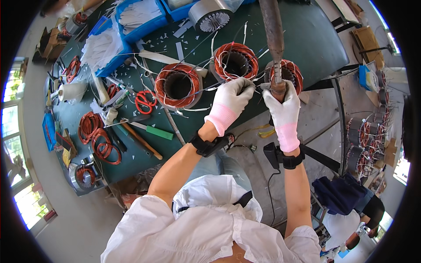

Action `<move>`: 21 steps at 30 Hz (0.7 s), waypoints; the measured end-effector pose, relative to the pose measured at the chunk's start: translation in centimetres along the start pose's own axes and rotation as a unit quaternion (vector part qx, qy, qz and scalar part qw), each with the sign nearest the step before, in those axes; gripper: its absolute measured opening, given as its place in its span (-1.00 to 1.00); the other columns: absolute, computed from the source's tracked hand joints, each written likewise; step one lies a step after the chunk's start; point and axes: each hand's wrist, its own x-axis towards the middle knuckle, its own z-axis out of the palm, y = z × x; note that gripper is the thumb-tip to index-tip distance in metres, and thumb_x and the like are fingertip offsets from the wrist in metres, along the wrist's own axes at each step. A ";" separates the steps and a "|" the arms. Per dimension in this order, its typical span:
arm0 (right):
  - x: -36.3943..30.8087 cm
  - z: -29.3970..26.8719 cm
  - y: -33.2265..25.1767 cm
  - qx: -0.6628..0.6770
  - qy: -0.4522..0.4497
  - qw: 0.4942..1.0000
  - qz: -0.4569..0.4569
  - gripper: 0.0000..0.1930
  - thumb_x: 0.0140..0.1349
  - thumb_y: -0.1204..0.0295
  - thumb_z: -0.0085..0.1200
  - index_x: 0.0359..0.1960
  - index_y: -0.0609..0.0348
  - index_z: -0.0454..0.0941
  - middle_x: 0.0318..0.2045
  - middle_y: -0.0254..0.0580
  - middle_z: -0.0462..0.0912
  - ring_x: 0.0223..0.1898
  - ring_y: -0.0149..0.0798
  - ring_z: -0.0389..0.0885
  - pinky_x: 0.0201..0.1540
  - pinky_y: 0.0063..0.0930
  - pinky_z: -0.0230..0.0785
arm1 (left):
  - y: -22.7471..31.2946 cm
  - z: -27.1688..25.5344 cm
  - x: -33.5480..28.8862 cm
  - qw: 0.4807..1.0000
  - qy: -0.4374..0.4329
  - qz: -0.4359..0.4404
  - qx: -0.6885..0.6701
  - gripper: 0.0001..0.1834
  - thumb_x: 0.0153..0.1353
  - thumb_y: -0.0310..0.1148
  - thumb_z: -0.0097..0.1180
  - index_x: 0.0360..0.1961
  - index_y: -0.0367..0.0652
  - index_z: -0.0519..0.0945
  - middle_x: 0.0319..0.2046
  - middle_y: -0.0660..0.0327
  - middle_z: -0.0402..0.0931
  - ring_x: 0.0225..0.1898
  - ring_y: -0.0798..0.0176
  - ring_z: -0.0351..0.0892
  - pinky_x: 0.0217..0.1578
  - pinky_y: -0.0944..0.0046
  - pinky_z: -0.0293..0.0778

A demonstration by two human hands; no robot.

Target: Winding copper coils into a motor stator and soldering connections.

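Observation:
Three round stator cores wound with red-brown copper wire stand on the dark green table: a left stator, a middle stator and a right stator. My left hand, in a white glove with a pink cuff, pinches something thin at the near rim of the middle stator; its fingertips hide it. My right hand, gloved alike, is closed beside the right stator. A brown metal pipe with a slotted lower part crosses its palm; whether the fingers grip the pipe is hidden. White-sleeved leads stick out around the stators.
Blue bins with white strips stand at the far left. Red-handled scissors, a green-handled knife, copper wire coils and a bare stator core lie on the table. Finished stators are stacked at right, near another person.

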 end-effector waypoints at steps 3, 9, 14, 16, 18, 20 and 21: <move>0.1 -0.4 0.0 0.004 -0.020 0.999 0.049 -0.79 0.04 0.52 0.17 -0.28 0.25 0.47 -0.46 -0.39 0.56 -0.44 -0.58 0.44 -0.34 -0.63 0.38 | 0.5 -0.7 0.2 0.998 -0.038 0.004 0.041 -0.79 0.25 -0.39 0.05 -0.22 -0.33 0.57 -0.43 0.36 0.52 -0.39 0.55 0.39 -0.32 0.46 0.38; 0.5 -0.9 1.4 0.008 -0.067 0.998 -0.005 -0.78 0.02 0.55 0.20 -0.28 0.23 0.47 -0.44 -0.40 0.57 -0.37 -0.59 0.46 -0.23 -0.63 0.37 | 0.4 -2.7 1.7 0.983 -0.171 -0.044 0.040 -0.76 0.26 -0.35 0.04 -0.18 -0.32 0.58 -0.38 0.36 0.54 -0.33 0.54 0.43 -0.25 0.46 0.40; 0.3 -0.7 1.6 0.046 -0.106 0.993 0.001 -0.76 0.00 0.57 0.22 -0.27 0.24 0.46 -0.40 -0.38 0.59 -0.34 -0.59 0.47 -0.21 -0.64 0.37 | -0.3 -3.5 3.1 0.965 -0.258 -0.022 0.027 -0.75 0.28 -0.32 0.03 -0.17 -0.29 0.59 -0.34 0.38 0.55 -0.31 0.55 0.42 -0.24 0.47 0.38; 0.3 -0.7 1.6 0.057 -0.110 0.992 0.000 -0.75 0.00 0.58 0.22 -0.27 0.24 0.45 -0.40 -0.38 0.59 -0.35 -0.59 0.47 -0.22 -0.63 0.37 | -0.1 -3.7 3.2 0.961 -0.269 -0.036 0.045 -0.74 0.28 -0.30 0.03 -0.17 -0.27 0.59 -0.35 0.40 0.54 -0.32 0.55 0.40 -0.26 0.48 0.37; 0.3 -0.8 1.8 0.065 -0.113 0.991 -0.002 -0.74 -0.01 0.59 0.22 -0.27 0.24 0.45 -0.40 -0.39 0.59 -0.35 -0.60 0.47 -0.22 -0.63 0.37 | 0.5 -3.7 3.3 0.956 -0.282 -0.049 0.063 -0.74 0.29 -0.29 0.03 -0.18 -0.26 0.60 -0.36 0.41 0.53 -0.34 0.56 0.39 -0.28 0.48 0.36; 0.2 -0.6 2.3 0.079 -0.099 0.992 0.006 -0.73 -0.02 0.60 0.22 -0.26 0.23 0.44 -0.40 -0.39 0.59 -0.34 -0.59 0.47 -0.22 -0.63 0.37 | 0.8 -3.8 3.4 0.950 -0.296 -0.057 0.087 -0.76 0.28 -0.27 0.02 -0.21 -0.22 0.61 -0.41 0.43 0.50 -0.36 0.55 0.36 -0.32 0.46 0.34; 0.1 -0.5 2.2 0.080 -0.101 0.992 0.004 -0.73 -0.02 0.60 0.22 -0.26 0.23 0.44 -0.40 -0.39 0.59 -0.34 -0.59 0.47 -0.22 -0.63 0.37 | 0.9 -3.8 3.3 0.950 -0.294 -0.056 0.087 -0.76 0.28 -0.27 0.02 -0.21 -0.22 0.61 -0.41 0.43 0.50 -0.36 0.55 0.36 -0.32 0.46 0.34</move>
